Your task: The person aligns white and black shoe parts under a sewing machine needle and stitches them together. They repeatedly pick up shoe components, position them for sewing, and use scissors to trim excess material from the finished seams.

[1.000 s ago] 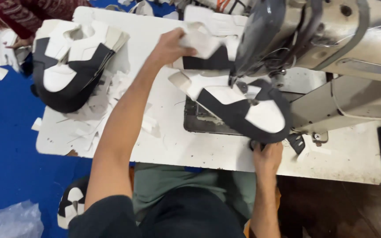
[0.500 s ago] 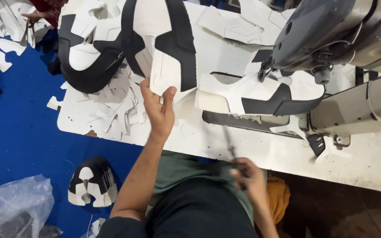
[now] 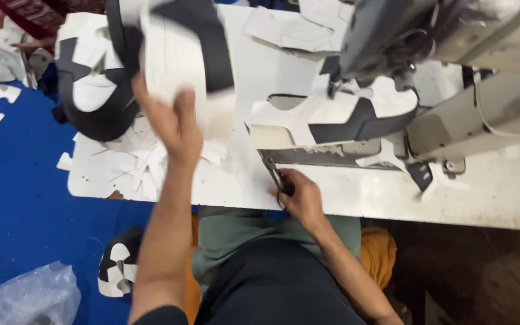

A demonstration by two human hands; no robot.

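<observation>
Low in the frame centre, small dark-handled snips (image 3: 277, 180) are clamped in the right hand (image 3: 299, 198) at the desk (image 3: 489, 192) edge. Left of centre, a flat black-and-white shoe upper (image 3: 179, 57) is gripped by the left hand (image 3: 173, 123), blurred. A slip could be caused by its floppy panel, or a snag by the blades. Farther up, a stiffer stitched upper (image 3: 338, 114) is set under the grey metal sewing machine (image 3: 404, 36).

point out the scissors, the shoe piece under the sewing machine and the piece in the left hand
scissors (image 3: 275, 177): head view, on the blades.
shoe piece under the sewing machine (image 3: 332, 117): head view, on its white middle.
piece in the left hand (image 3: 176, 57): head view, on its white panel.
</observation>
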